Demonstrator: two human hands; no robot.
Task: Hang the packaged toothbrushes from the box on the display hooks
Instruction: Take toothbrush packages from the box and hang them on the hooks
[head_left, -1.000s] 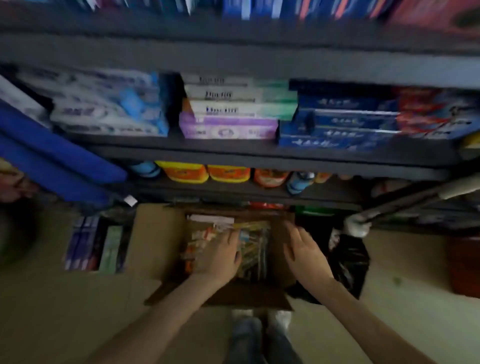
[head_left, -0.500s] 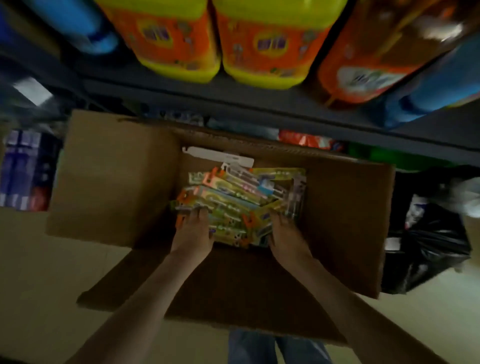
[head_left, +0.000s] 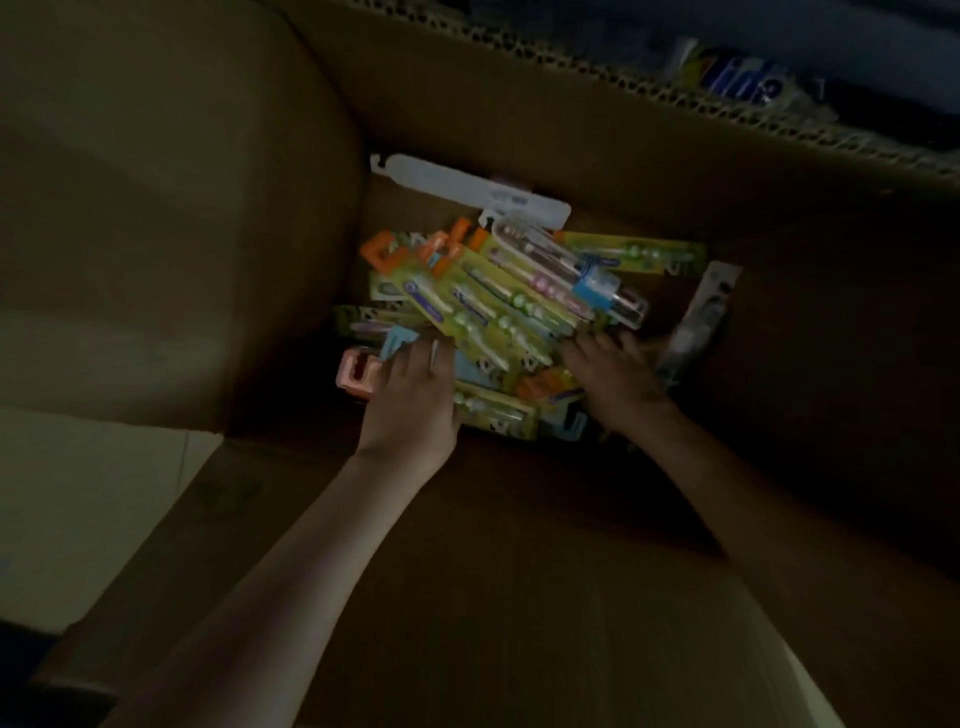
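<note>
Cardboard box (head_left: 519, 130), pick-up step: left hand (head_left: 410, 397) and right hand (head_left: 618, 382) flank the packaged toothbrushes (head_left: 493, 306), fingers' hold unclear; next, clasp and lift some.

Blurred "Tide" logo on package (head_left: 743, 85) behind box (head_left: 519, 119).
</note>
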